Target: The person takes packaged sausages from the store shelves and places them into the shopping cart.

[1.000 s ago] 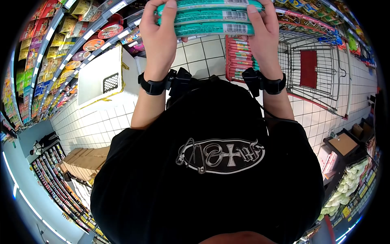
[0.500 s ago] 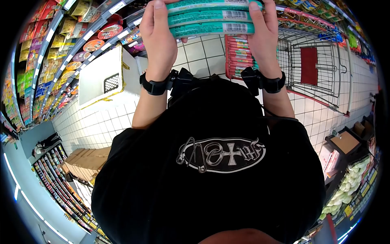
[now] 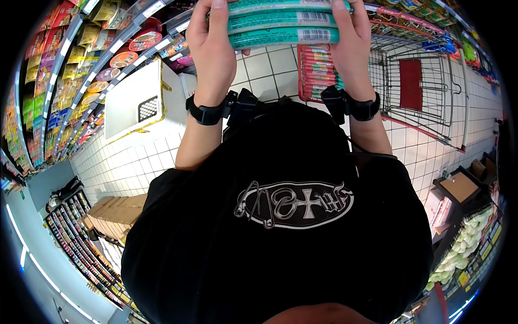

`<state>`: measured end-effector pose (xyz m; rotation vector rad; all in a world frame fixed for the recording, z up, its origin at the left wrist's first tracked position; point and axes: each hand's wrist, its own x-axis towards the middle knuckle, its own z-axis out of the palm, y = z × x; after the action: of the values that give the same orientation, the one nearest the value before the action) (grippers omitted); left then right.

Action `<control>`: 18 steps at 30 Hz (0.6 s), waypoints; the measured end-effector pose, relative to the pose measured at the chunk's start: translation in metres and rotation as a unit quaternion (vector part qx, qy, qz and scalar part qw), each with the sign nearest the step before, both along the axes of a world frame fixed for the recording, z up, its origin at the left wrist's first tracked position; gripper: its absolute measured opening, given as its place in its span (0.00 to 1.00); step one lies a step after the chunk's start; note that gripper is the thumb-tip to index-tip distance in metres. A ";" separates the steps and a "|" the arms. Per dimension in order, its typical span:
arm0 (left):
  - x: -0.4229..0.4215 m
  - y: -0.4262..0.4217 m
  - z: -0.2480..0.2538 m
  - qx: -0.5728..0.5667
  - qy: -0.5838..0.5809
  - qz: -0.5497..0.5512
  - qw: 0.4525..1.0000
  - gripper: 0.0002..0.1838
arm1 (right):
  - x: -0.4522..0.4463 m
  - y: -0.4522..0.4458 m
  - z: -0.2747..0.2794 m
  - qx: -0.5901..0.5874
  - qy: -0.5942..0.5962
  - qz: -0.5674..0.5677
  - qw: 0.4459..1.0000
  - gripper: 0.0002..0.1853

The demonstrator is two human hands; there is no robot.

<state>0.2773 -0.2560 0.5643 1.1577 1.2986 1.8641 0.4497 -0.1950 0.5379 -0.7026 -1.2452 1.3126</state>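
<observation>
Green packages [image 3: 283, 22] held up between the left hand [image 3: 212, 56] and the right hand [image 3: 349, 51].
Open tiled floor [image 3: 260, 67] separates the white box [image 3: 129, 105] from the red basket [image 3: 300, 75]. The packages' long axis runs left to right, barcodes rightward. Thumbs and curled fingers pinch both ends; most fingertips are hidden. The top is cut off; the small print is apparently illegible.

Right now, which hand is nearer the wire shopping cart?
The right hand, just left of the cart in view; the left hand is farther left, at the far end of the teal packs.
</observation>
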 end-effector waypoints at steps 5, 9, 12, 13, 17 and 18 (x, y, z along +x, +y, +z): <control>-0.003 -0.003 -0.005 -0.041 0.094 0.025 0.994 0.10 | 0.003 0.003 0.000 0.035 -0.064 -0.036 0.997 0.06; 0.000 -0.004 -0.004 -0.061 0.129 0.053 0.988 0.11 | 0.004 0.003 -0.003 0.049 -0.101 -0.062 0.992 0.06; 0.000 -0.003 -0.006 -0.066 0.123 0.056 0.989 0.11 | 0.002 0.002 -0.003 0.037 -0.090 -0.065 0.993 0.05; 0.000 -0.002 -0.007 -0.067 0.113 0.053 0.990 0.11 | 0.002 0.003 -0.004 0.036 -0.090 -0.065 0.993 0.05; 0.001 0.000 -0.012 -0.050 0.133 0.060 0.988 0.12 | 0.005 0.002 -0.006 0.068 -0.103 -0.073 0.990 0.05; 0.005 -0.003 -0.003 -0.104 0.104 0.052 0.988 0.13 | 0.006 0.001 -0.006 0.073 -0.118 -0.078 0.987 0.05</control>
<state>0.2824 -0.2594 0.5616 1.2161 1.6546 1.6646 0.4556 -0.1939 0.5316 -0.8498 -1.4294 1.0208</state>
